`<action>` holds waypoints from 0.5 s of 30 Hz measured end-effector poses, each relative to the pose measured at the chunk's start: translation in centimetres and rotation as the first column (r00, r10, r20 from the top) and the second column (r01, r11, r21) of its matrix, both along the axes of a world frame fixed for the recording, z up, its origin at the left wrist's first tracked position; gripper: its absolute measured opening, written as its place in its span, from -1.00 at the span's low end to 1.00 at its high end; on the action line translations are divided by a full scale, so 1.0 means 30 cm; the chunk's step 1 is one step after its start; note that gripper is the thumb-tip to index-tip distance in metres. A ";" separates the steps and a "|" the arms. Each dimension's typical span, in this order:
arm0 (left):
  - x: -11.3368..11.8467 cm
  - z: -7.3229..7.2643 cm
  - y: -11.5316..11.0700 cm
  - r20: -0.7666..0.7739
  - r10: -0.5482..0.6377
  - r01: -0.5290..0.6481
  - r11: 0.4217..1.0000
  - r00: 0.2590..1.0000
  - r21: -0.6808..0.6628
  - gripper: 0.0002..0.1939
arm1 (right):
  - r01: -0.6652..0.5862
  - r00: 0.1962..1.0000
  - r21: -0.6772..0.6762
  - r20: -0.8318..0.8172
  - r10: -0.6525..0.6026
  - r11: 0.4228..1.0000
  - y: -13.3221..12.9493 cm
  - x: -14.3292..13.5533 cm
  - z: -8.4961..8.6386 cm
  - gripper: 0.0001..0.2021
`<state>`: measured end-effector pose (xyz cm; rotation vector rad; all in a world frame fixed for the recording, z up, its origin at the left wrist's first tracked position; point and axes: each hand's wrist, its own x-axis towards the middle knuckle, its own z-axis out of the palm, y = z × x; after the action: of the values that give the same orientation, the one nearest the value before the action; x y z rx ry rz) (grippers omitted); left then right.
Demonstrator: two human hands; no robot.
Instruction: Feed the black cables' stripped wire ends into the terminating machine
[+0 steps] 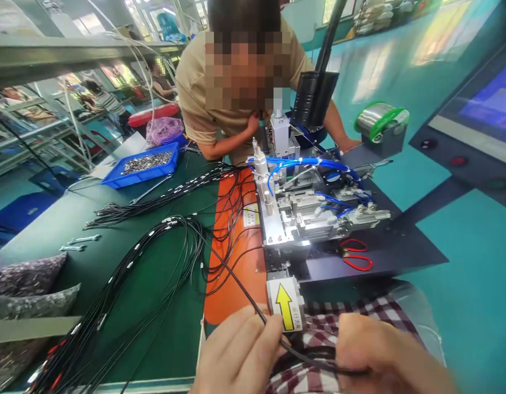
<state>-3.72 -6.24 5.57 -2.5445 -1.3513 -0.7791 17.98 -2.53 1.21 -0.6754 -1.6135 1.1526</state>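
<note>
A black cable [304, 358] runs from the bundle on the bench down to my lap. My left hand [240, 350] pinches it between thumb and fingers, just left of a white block with a yellow arrow [284, 306]. Lower right, my right hand [372, 345] is closed around the same cable, its end hidden in the fist. Beyond my hands stands a machine with metal cylinders and blue air tubes [314, 208]. Several thin black cables cross the orange plate [236, 262] towards its near edge.
A person [240, 109] leans over the machine's far side. Cable bundles [138, 249], wrenches [84, 239], a blue tray of small metal parts [142, 164] and filled bags [27, 295] lie on the left. Red-handled scissors [357, 261], a solder spool [380, 121] and a screen [491, 104] are right.
</note>
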 end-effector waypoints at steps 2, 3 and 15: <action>0.006 -0.042 0.013 -0.025 0.045 -0.045 0.999 0.999 -0.023 -0.84 | -0.033 0.999 -0.336 -0.025 0.027 0.941 0.009 -0.014 -0.026 -0.85; 0.005 -0.066 0.019 -0.034 0.090 -0.092 0.994 0.995 -0.057 -0.85 | -0.044 0.999 -0.470 -0.016 0.041 0.882 0.020 -0.032 -0.041 -0.84; 0.046 -0.146 0.077 0.333 0.309 0.041 0.676 0.891 -0.735 -0.84 | -0.097 0.993 -0.637 -0.011 0.116 0.765 0.117 -0.130 -0.090 -0.83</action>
<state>-2.34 -3.94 1.18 -2.8495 -2.4010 -0.9632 14.07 0.97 -1.50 -1.0429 -1.2727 1.8169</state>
